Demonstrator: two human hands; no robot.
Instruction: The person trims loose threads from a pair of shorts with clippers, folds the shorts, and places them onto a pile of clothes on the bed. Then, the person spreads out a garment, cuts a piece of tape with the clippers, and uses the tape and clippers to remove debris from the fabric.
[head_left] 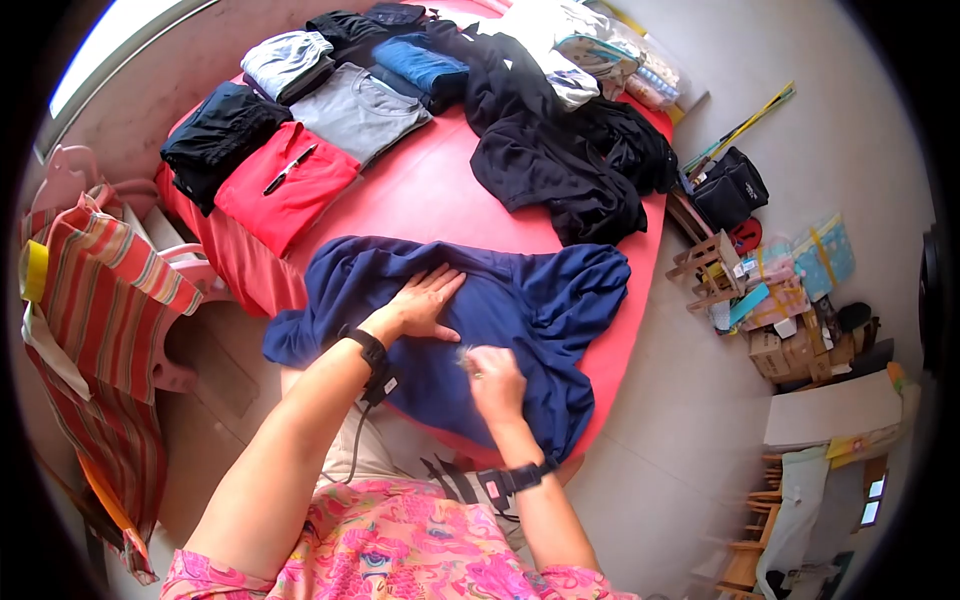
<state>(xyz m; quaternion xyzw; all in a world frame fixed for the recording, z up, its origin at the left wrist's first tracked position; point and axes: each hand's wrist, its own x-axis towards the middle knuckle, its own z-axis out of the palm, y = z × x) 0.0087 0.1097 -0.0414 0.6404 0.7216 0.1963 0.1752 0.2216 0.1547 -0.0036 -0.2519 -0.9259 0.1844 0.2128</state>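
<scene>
A navy blue garment (510, 290) lies spread and creased over the near end of the pink-covered bed (420, 180). My left hand (425, 302) rests flat on its middle, fingers spread and palm down. Just to the right, my right hand (495, 382) is closed over the same cloth. A small greyish bit shows at its fingertips, too blurred to name. Beyond the garment, a folded red shirt (310, 205) carries a black-and-white pen (290, 170).
Folded clothes line the far left: a black pile (222, 135), a grey T-shirt (360, 110) and jeans (420, 65). Loose black clothing (550, 150) lies at the far right. A pink chair with a striped cloth (120, 290) stands left; boxes (785, 350) stand on the floor at right.
</scene>
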